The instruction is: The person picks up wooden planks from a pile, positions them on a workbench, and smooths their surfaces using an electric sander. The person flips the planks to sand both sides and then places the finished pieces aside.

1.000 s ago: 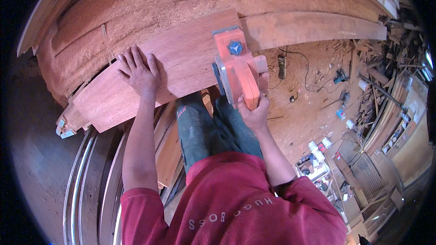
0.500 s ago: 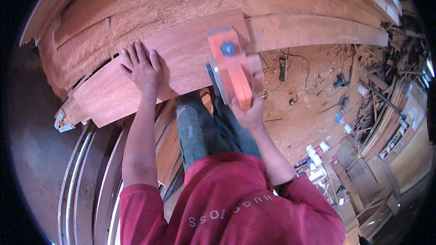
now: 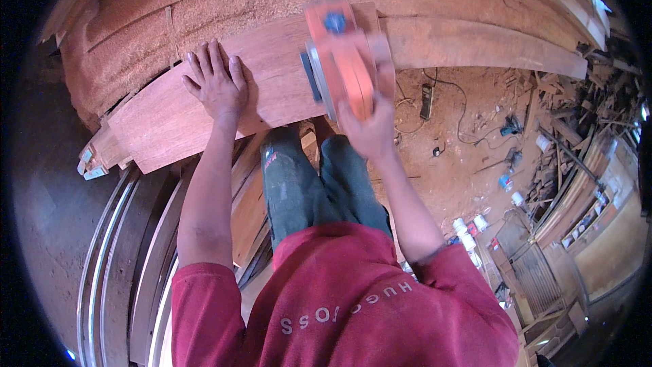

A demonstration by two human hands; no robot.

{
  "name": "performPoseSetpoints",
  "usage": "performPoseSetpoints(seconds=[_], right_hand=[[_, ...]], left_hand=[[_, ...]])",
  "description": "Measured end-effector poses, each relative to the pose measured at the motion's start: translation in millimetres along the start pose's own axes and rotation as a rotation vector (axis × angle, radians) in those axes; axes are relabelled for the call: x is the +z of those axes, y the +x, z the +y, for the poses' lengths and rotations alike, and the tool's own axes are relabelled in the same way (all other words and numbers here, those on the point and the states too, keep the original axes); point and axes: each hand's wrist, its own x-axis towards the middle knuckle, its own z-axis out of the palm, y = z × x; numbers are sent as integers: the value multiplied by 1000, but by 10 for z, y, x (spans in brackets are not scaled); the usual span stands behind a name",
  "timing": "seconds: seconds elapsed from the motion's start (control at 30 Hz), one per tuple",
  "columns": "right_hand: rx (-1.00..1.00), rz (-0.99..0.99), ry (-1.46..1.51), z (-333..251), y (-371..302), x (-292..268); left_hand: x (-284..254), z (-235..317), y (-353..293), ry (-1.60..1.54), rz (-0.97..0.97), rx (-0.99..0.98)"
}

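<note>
Since a second ago, the orange power planer has travelled away from the person along the board, from near its close edge to its far edge, and is blurred by motion.

Seen from above, a person in a red shirt and dark green trousers stands at a workbench thick with reddish sawdust. A broad, smooth reddish plank lies on the bench with a long, slightly curved edge toward the person; its left end sits near the bench's left corner. A narrower plank continues along the bench's near edge to the right.

The planer sits on the right part of the broad plank. Its long axis runs across the plank's width, nose pointing away from the person toward the far edge and tilted a little left, handle end toward the body.

The right hand is closed around the planer's rear handle; motion blur hides the individual fingers. The left hand lies flat, palm down, on the plank left of the planer, fingers open and spread, pointing away from the person.

Beyond the bench, an earth floor carries a dark cable, wood offcuts, small containers and stacked timber at right.
</note>
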Motion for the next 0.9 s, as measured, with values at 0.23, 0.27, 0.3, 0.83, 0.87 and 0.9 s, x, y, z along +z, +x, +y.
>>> performPoseSetpoints(seconds=[0.23, 0.27, 0.3, 0.83, 0.87, 0.9], right_hand=[[37, -30, -73, 314, -629, -130], [45, -4, -21, 226, -425, -39], [-38, 15, -25, 92, -170, 50], [-92, -59, -65, -34, -283, 236], [-82, -62, -36, -176, -81, 318], [-136, -58, -69, -272, 166, 396]], left_hand=[[2, 7, -13, -4, 1, 2], [9, -3, 5, 0, 9, 5], [26, -7, 10, 4, 14, 9], [42, -32, -1, -55, 31, -9], [27, -43, 10, -111, 36, -11], [9, -37, 29, -170, 41, -8]])
